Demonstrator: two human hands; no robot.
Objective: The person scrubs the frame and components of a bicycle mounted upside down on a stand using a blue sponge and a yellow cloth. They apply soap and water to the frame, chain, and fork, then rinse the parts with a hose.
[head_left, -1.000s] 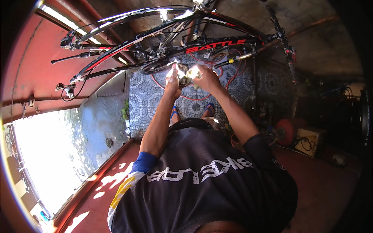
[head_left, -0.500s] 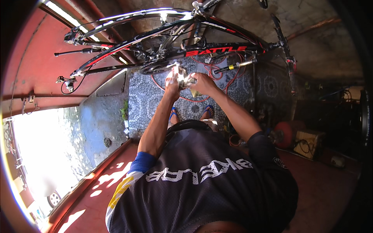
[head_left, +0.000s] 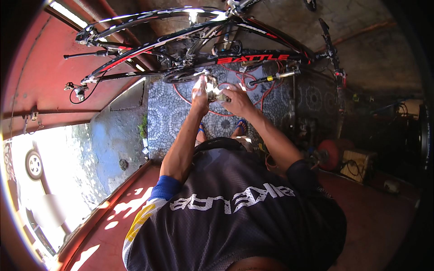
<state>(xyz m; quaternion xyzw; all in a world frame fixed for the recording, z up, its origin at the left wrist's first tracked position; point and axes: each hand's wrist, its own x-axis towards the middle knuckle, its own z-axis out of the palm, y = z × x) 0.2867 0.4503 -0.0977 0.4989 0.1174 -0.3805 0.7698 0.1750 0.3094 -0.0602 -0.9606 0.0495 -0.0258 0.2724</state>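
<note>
Upper centre, the left hand (head_left: pixel 199 98) grips a compact, pale, glare-lit object (head_left: pixel 211 88), best held steady; I can't tell whether the right hand (head_left: pixel 238 100) beside it grips too.

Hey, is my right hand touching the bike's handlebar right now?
Apart. The head view shows the right hand well to the left of the handlebar, with patterned floor visible between them.

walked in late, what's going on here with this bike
A person stands by a black-and-red bike frame. The left hand holds a shiny thing, with the right hand at its right side; glare hides exactly what it is. Below, a red hose or cord loops over the patterned floor.
</note>
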